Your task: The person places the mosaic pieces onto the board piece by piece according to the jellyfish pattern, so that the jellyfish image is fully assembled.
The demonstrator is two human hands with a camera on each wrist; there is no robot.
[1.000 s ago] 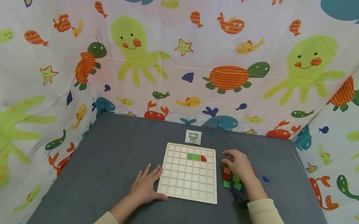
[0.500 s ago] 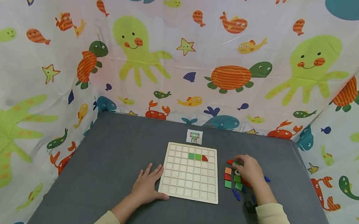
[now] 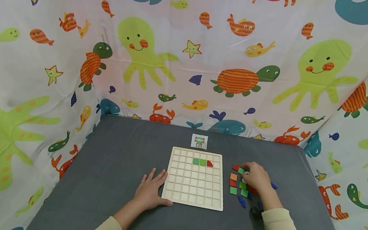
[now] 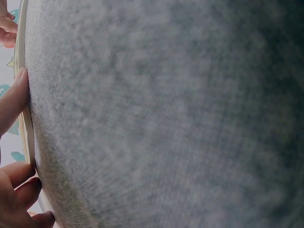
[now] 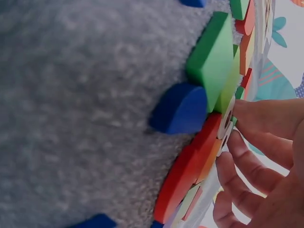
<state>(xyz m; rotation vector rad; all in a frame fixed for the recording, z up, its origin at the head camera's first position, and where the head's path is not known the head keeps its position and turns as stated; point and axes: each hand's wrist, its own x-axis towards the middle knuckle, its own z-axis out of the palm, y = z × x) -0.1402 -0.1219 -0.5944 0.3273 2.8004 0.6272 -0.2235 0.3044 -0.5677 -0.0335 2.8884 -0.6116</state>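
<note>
A pale wooden grid board (image 3: 194, 189) lies on the table with two green squares (image 3: 199, 162) and a red quarter-round piece (image 3: 210, 164) in one row. My left hand (image 3: 152, 189) touches its lower left side, fingers spread along the left edge and thumb at the bottom corner. To the right, my right hand (image 3: 257, 178) reaches over loose coloured pieces (image 3: 234, 183). In the right wrist view, its thumb and bent fingertips (image 5: 232, 137) are right at white pieces with dark dots (image 5: 228, 116); I cannot tell whether it pinches one. Next to these are green (image 5: 211, 52), blue (image 5: 183, 107) and red (image 5: 183, 173) pieces.
A small picture card (image 3: 199, 141) with a robot-like figure lies behind the board. More blue pieces (image 3: 241, 201) are scattered at the pile's near side. Printed sea-animal cloth (image 3: 189, 57) hangs around the grey table (image 3: 129, 143).
My right hand has moved from beside the board's upper right edge to the right, down onto the pile, and now covers some pieces. My left hand stays on the board.
</note>
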